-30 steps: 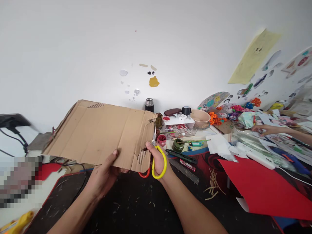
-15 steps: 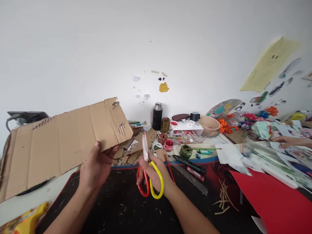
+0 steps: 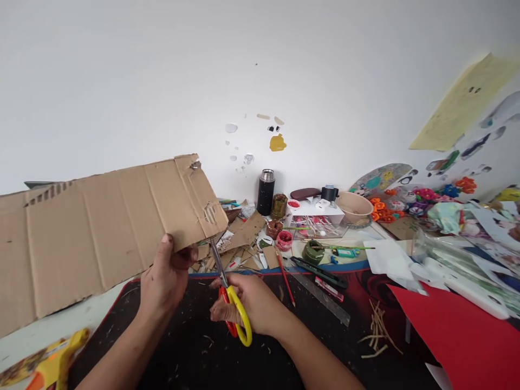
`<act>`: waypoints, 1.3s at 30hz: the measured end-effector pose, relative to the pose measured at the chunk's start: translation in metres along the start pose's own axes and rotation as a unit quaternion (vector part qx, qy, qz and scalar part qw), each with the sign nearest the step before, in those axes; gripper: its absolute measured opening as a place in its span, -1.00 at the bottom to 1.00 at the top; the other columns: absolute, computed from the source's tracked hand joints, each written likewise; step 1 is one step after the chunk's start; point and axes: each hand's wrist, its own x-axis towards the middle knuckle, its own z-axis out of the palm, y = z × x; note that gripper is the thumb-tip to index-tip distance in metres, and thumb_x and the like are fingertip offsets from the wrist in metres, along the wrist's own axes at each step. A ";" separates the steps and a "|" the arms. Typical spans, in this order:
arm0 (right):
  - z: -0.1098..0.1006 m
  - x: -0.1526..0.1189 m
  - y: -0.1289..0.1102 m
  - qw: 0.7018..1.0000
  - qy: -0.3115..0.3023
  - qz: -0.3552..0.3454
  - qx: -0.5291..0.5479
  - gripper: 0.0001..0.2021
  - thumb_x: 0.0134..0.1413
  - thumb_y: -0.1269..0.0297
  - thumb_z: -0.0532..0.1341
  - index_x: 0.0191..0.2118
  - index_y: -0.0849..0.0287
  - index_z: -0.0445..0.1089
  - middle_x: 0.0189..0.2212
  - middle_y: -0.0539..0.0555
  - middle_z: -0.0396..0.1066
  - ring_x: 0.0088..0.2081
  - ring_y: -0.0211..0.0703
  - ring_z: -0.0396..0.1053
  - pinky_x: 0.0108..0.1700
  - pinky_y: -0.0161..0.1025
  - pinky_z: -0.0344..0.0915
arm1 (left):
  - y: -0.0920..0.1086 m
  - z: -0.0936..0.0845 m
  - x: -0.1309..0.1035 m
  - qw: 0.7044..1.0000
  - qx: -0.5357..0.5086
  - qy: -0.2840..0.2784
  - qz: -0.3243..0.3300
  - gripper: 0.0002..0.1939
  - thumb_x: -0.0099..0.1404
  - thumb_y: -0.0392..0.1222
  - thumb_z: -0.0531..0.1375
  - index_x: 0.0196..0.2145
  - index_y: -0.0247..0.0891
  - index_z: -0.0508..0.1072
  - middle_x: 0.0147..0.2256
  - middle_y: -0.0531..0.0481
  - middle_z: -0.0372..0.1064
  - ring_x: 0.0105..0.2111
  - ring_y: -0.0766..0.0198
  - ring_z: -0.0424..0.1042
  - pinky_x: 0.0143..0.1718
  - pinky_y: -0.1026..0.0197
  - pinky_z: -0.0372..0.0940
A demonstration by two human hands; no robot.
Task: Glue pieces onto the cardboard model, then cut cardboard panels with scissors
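Observation:
My left hand (image 3: 166, 276) grips the lower edge of a large brown cardboard sheet (image 3: 109, 227), thumb on its front face and fingers behind. The sheet is tilted, with a torn upper right corner and a scuffed patch low on its right side. In my right hand (image 3: 247, 303) is a pair of scissors (image 3: 240, 318) with one red and one yellow handle. Their blades point up to the sheet's lower right edge. Whether the blades have the cardboard between them I cannot tell.
A black mat (image 3: 195, 336) covers the near table. Cardboard scraps (image 3: 244, 235), paint jars (image 3: 284, 240), a black flask (image 3: 266, 192) and a utility knife (image 3: 319, 272) lie beyond. Red paper (image 3: 455, 336) is at right, a yellow glue gun (image 3: 60, 357) at lower left.
The scissors have moved left and turned, bringing their blades to the cardboard's lower right edge. The view has shifted slightly. Another person's hand at far right is out of view now.

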 end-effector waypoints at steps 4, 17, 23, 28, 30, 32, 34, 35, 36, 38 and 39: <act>-0.001 0.002 0.006 1.000 -0.015 0.001 -0.019 -0.27 -0.21 -0.13 0.63 0.08 0.09 0.53 -0.33 0.05 0.62 -0.33 -0.03 0.58 -0.27 -0.23 0.42 | 0.000 0.001 0.002 1.000 -0.001 0.010 -0.005 -0.57 0.10 0.15 0.52 -0.52 -0.18 0.46 -0.58 0.10 0.32 -0.53 0.31 0.30 -0.46 0.27 0.29; -0.003 -0.002 -0.005 0.996 -0.036 0.030 -0.080 -0.16 -0.25 -0.18 0.64 0.15 0.11 0.49 -0.17 0.14 0.67 -0.22 0.06 0.64 -0.23 -0.23 0.47 | -0.006 -0.003 0.006 0.999 0.000 0.045 -0.018 -0.54 0.03 0.14 0.54 -0.43 -0.21 0.44 -0.54 0.10 0.36 -0.54 0.34 0.32 -0.49 0.30 0.29; -0.002 -0.004 -0.012 0.994 -0.050 0.029 -0.094 -0.12 -0.25 -0.24 0.61 0.19 0.11 0.49 -0.15 0.14 0.66 -0.13 0.08 0.64 -0.16 -0.21 0.47 | -0.009 -0.005 0.008 0.998 -0.001 0.060 -0.024 -0.56 0.08 0.12 0.50 -0.42 -0.20 0.39 -0.57 0.12 0.34 -0.58 0.36 0.27 -0.55 0.33 0.22; 0.000 -0.004 -0.014 0.994 -0.053 0.018 -0.091 -0.09 -0.28 -0.26 0.61 0.18 0.13 0.49 -0.09 0.17 0.62 -0.07 0.09 0.63 -0.05 -0.15 0.48 | -0.010 -0.004 0.009 0.997 0.000 0.069 -0.035 -0.57 0.08 0.11 0.48 -0.41 -0.20 0.40 -0.58 0.11 0.33 -0.59 0.35 0.26 -0.56 0.32 0.20; 0.000 -0.003 -0.013 0.994 -0.032 0.012 -0.100 -0.15 -0.21 -0.26 0.59 0.14 0.14 0.50 -0.16 0.13 0.62 -0.11 0.05 0.63 -0.09 -0.19 0.48 | -0.009 -0.004 0.007 0.997 0.007 0.074 -0.035 -0.58 0.09 0.11 0.47 -0.43 -0.19 0.38 -0.59 0.12 0.32 -0.60 0.36 0.25 -0.56 0.32 0.19; 0.001 -0.003 -0.013 0.993 -0.003 0.010 -0.115 -0.24 -0.12 -0.26 0.57 0.09 0.15 0.51 -0.23 0.10 0.61 -0.19 -0.01 0.62 -0.19 -0.26 0.47 | -0.009 -0.002 0.005 0.996 0.019 0.079 -0.033 -0.59 0.13 0.11 0.45 -0.46 -0.18 0.36 -0.60 0.12 0.30 -0.59 0.35 0.27 -0.55 0.32 0.19; 0.002 -0.003 -0.013 0.990 0.022 0.017 -0.135 -0.30 -0.05 -0.26 0.53 0.06 0.16 0.52 -0.29 0.07 0.59 -0.30 -0.09 0.60 -0.34 -0.33 0.41 | -0.010 0.000 0.003 0.996 0.039 0.077 -0.034 -0.58 0.17 0.12 0.41 -0.50 -0.18 0.34 -0.61 0.12 0.27 -0.58 0.33 0.27 -0.52 0.30 0.21; 0.003 -0.003 -0.014 0.989 0.029 0.023 -0.142 -0.33 -0.01 -0.26 0.52 0.05 0.16 0.52 -0.32 0.05 0.58 -0.37 -0.13 0.57 -0.41 -0.36 0.37 | -0.011 0.001 0.002 0.996 0.047 0.072 -0.036 -0.57 0.19 0.13 0.40 -0.52 -0.18 0.33 -0.62 0.12 0.25 -0.58 0.33 0.27 -0.51 0.30 0.22; 0.003 -0.003 -0.014 0.989 0.034 0.029 -0.143 -0.34 0.02 -0.27 0.50 0.04 0.16 0.53 -0.35 0.04 0.56 -0.43 -0.16 0.54 -0.46 -0.38 0.33 | -0.012 0.002 0.000 0.995 0.056 0.067 -0.038 -0.56 0.20 0.14 0.39 -0.54 -0.18 0.33 -0.62 0.11 0.25 -0.58 0.33 0.26 -0.51 0.29 0.22; 0.004 -0.002 -0.012 0.989 0.040 0.034 -0.135 -0.37 0.08 -0.30 0.45 0.02 0.17 0.52 -0.39 0.02 0.54 -0.52 -0.22 0.48 -0.53 -0.40 0.29 | -0.014 0.002 -0.003 0.993 0.097 0.057 -0.031 -0.54 0.24 0.18 0.34 -0.56 -0.17 0.33 -0.61 0.08 0.26 -0.57 0.31 0.25 -0.50 0.27 0.24; 0.004 -0.002 -0.011 0.990 0.042 0.030 -0.131 -0.38 0.12 -0.30 0.42 0.00 0.17 0.52 -0.40 0.01 0.53 -0.54 -0.25 0.46 -0.54 -0.40 0.28 | -0.015 0.001 -0.005 0.991 0.123 0.056 -0.022 -0.53 0.26 0.21 0.32 -0.56 -0.17 0.34 -0.61 0.06 0.27 -0.57 0.29 0.26 -0.50 0.26 0.25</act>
